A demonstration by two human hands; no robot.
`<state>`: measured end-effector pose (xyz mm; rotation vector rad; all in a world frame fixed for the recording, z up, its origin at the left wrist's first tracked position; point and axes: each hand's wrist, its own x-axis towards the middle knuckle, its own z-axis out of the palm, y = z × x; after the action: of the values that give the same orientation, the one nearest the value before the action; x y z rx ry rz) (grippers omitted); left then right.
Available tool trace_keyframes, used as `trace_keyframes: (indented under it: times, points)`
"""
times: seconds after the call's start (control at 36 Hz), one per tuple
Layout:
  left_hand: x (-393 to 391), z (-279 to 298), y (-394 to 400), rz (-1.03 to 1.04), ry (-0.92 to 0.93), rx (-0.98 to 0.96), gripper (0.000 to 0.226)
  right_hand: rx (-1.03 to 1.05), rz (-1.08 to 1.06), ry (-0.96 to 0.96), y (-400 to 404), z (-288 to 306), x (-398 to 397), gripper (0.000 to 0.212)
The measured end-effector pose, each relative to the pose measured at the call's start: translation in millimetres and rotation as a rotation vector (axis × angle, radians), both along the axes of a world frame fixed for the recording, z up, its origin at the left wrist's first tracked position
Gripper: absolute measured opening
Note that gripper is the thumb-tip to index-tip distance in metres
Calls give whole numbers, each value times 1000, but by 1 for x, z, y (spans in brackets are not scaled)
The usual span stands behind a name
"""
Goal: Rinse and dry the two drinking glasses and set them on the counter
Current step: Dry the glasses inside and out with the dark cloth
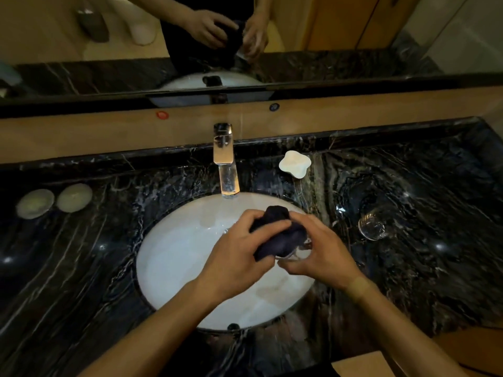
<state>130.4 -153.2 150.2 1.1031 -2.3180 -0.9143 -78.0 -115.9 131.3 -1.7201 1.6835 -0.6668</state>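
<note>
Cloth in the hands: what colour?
Dark navy, nearly black; the cloth is bunched over the glass between both hands. Head view, the only one.

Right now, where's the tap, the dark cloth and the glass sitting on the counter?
tap [223,148]: head view, shiny upright body.
dark cloth [280,235]: head view, bunched middle.
glass on the counter [372,225]: head view, clear side.

Dim, warm indoor light. Small white glints dot the glossy black veined marble counter [408,268]; the oval white basin [174,257] is the brightest area. Wide-angle distortion bends the wooden ledge [109,131] and mirror edge. Overall soft focus; corners darken.
</note>
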Motion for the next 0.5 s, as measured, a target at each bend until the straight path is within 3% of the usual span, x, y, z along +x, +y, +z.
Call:
trace_keyframes:
  times: [0.17,0.28,0.42,0.5]
  points:
    - [22,6,-2,-150,-123,-92,64,36,38,-36,-5,9,11,82]
    - [31,13,-9,-352,-209,-183,55,42,161,81,-6,15,16,79]
    - [29,19,-14,-533,-443,-238,44,46,263,185,-9,19,25,75]
    - [24,21,-16,-572,-569,-226,53,45,267,180,-9,19,28,77]
